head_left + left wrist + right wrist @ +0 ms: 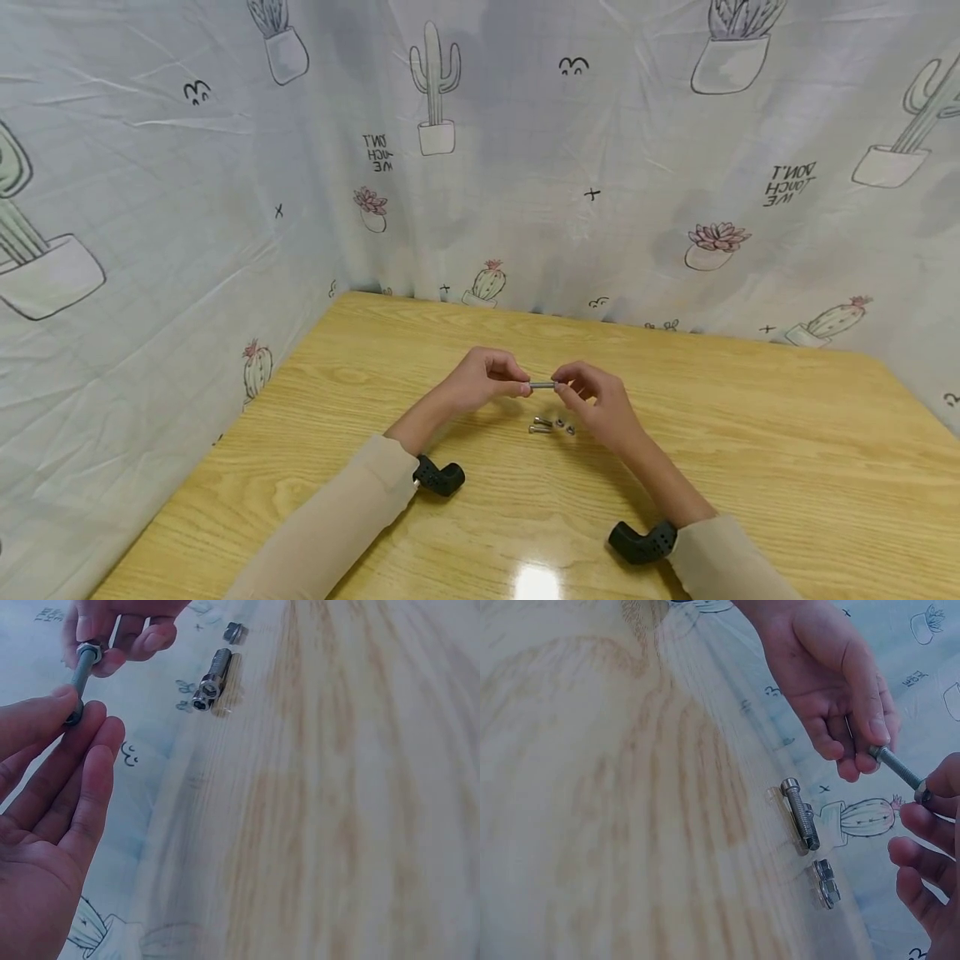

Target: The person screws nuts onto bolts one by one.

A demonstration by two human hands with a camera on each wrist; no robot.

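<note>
My left hand (483,382) pinches one end of a grey threaded bolt (542,385) between thumb and fingers, largely covering its head. The bolt lies nearly level over the table. At its other end, a hex nut (89,649) sits around the shaft, and my right hand (596,400) grips it with thumb and forefinger. The right wrist view also shows this nut against the right fingertips. Below the hands, two socket-head screws (800,814) lie side by side on the table, with two flanged nuts (826,885) beside them.
The wooden table (750,433) runs back to a patterned cloth (525,167) hanging behind it and along the left. A black curved wrist device (441,477) sits at the left sleeve, another black wrist device (641,543) at the right.
</note>
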